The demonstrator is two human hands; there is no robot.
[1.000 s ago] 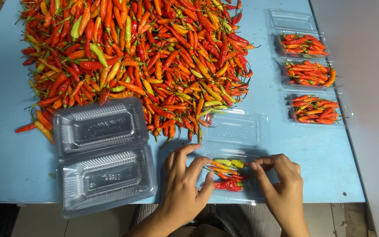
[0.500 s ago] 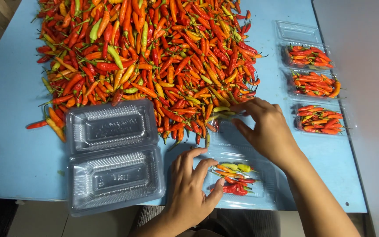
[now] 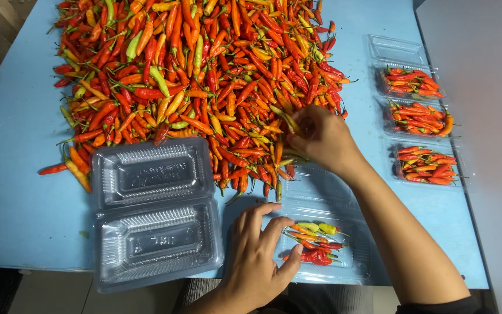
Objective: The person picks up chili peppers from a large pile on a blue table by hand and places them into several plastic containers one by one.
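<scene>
- Since a second ago: right hand (image 3: 319, 136) left the near clamshell tray and went up to the chili heap's front edge; left hand (image 3: 260, 256) stayed put by the tray.
- Left hand: flat on the blue table (image 3: 13, 192), fingers spread, gripping nothing; fingertips at the left rim of the open clear clamshell tray (image 3: 352, 264).
- That tray sits at the table's near edge. Inside: a few chilies, red, orange and two pale green, long axes roughly left-right, slightly tilted.
- Left of the hand: empty clear clamshell stack (image 3: 152, 212), lids open, two halves one behind the other.
- Right hand: fingers pinched together on a green-yellow chili (image 3: 286, 119) at the heap's front right. Its long axis runs diagonally, free end pointing up-left, away from the person.
- Chili heap (image 3: 198, 81): red, orange, some green, fills the table's middle to far edge, axes mixed.
- Right side, near to far: three filled chili trays (image 3: 416, 122) in a column, chilies mostly lying left-right; one empty clear tray (image 3: 396, 49) behind them.
</scene>
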